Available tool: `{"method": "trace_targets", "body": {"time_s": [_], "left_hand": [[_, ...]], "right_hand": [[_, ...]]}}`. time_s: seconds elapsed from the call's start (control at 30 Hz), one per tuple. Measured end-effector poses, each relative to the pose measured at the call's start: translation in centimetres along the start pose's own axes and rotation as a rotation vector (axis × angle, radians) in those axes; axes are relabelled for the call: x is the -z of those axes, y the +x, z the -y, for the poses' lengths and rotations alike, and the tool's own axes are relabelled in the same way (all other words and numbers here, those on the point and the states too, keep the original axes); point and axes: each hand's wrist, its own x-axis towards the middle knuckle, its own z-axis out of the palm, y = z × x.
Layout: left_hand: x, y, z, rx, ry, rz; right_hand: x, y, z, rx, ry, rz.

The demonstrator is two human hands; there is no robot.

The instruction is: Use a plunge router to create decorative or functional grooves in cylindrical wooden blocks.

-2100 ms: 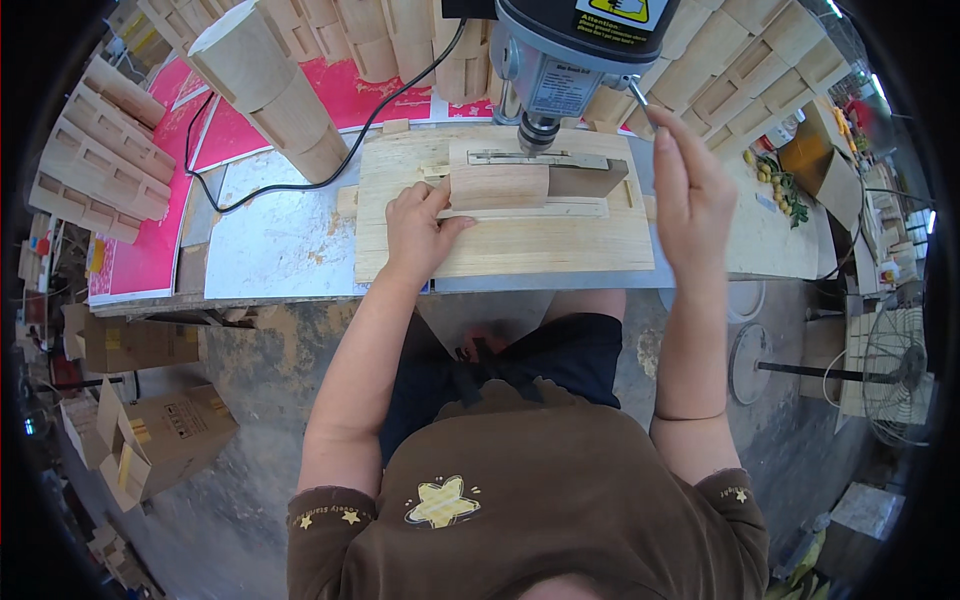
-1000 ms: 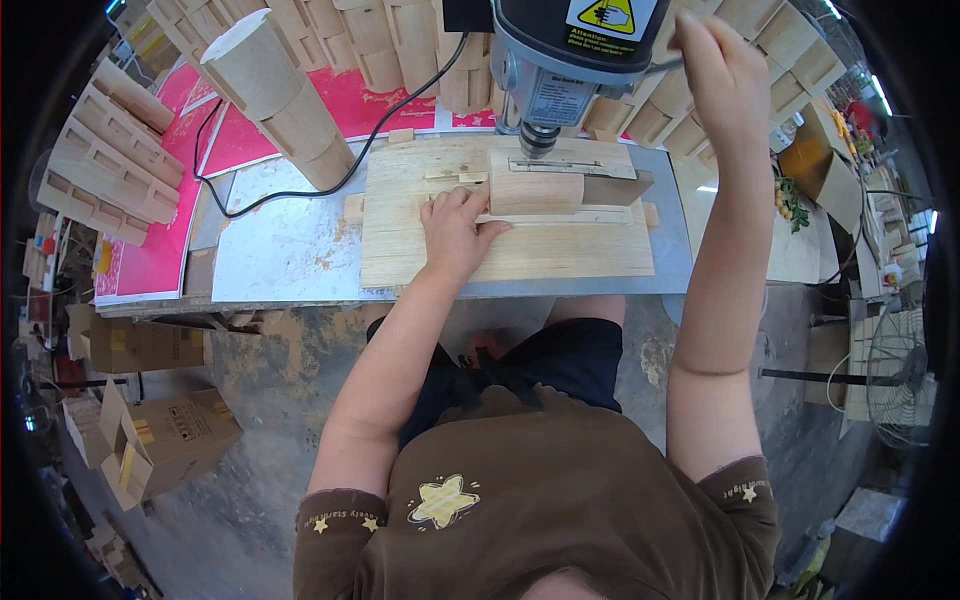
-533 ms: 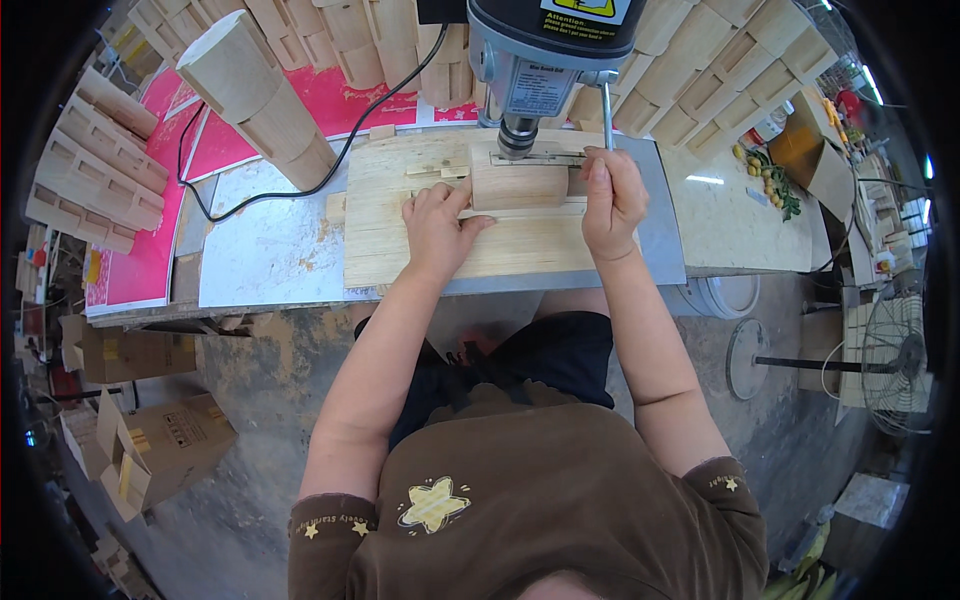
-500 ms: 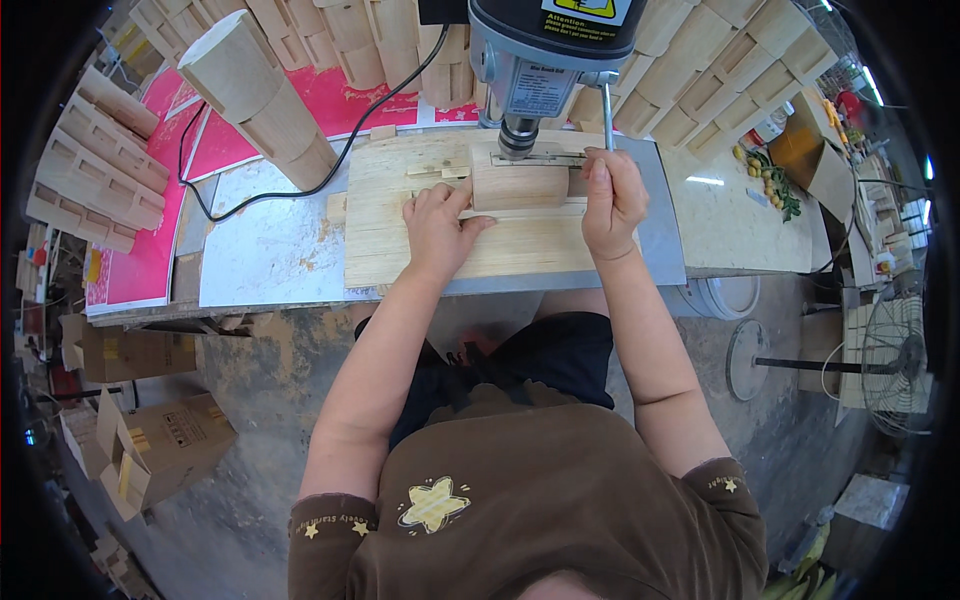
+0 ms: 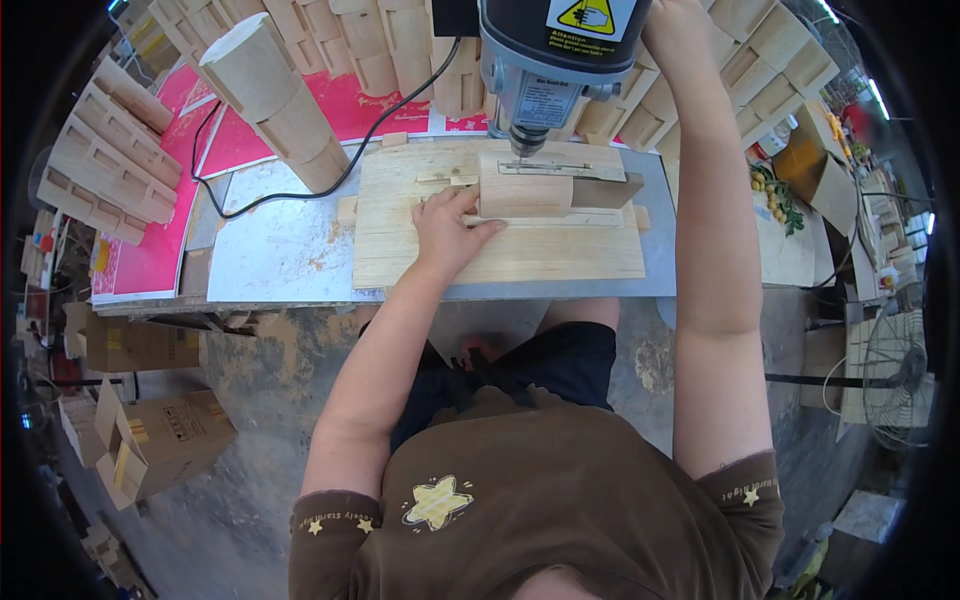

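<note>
A pale wooden block [image 5: 525,190] with a rounded front and a slotted metal strip [image 5: 545,168] on top lies on a flat wooden board [image 5: 450,265]. My left hand [image 5: 448,232] is at its left end, fingertips touching it, thumb stretched along the board in front. Directly above stands a bench drill [image 5: 545,95]; its chuck [image 5: 527,138] hangs over the strip, a thin bit showing below. My right arm reaches far up beside the drill, and my right hand [image 5: 680,35] is at the top edge, its fingers cut off from view. A brown block [image 5: 607,192] adjoins the wooden block's right end.
Stacked slotted wooden pieces [image 5: 105,160] line the left and back of the table. One tall stack [image 5: 275,110] stands nearer, beside a black cable [image 5: 330,178]. Cardboard boxes [image 5: 170,440] sit on the floor at left; a fan [image 5: 895,365] stands at right.
My right hand has let go its low place by the block's right end and risen to the top edge. The lever it gripped is out of sight. My left hand keeps its place.
</note>
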Motion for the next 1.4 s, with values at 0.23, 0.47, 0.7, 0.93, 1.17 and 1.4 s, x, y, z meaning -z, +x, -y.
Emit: {"method": "trace_targets", "body": {"time_s": [0.23,0.47,0.7,0.93,1.17,1.4], "left_hand": [[-1.7,0.8,1.0,0.191,-0.449,0.023],[0.1,-0.3,0.9,0.055,-0.366,-0.039],[11.0,-6.9,4.0,-0.015,-0.337,-0.141],[16.4,-7.8,1.7,0.628,-0.840,-0.176],[12.3,-7.9,-0.1,0.766,-0.721,-0.021],[8.1,-7.2,-0.7,0.622,-1.056,0.100]], "right_hand": [[1.5,-7.2,-2.1,-0.152,0.386,0.372],[3.0,-18.8,-6.6,0.146,0.013,0.630],[5.2,-20.1,-6.4,0.103,0.072,0.665],[4.7,-21.8,-2.3,0.184,0.103,0.680],[4.2,-22.1,-1.8,0.178,0.143,0.678],[4.3,-22.1,-1.7,0.187,0.119,0.669]]}}
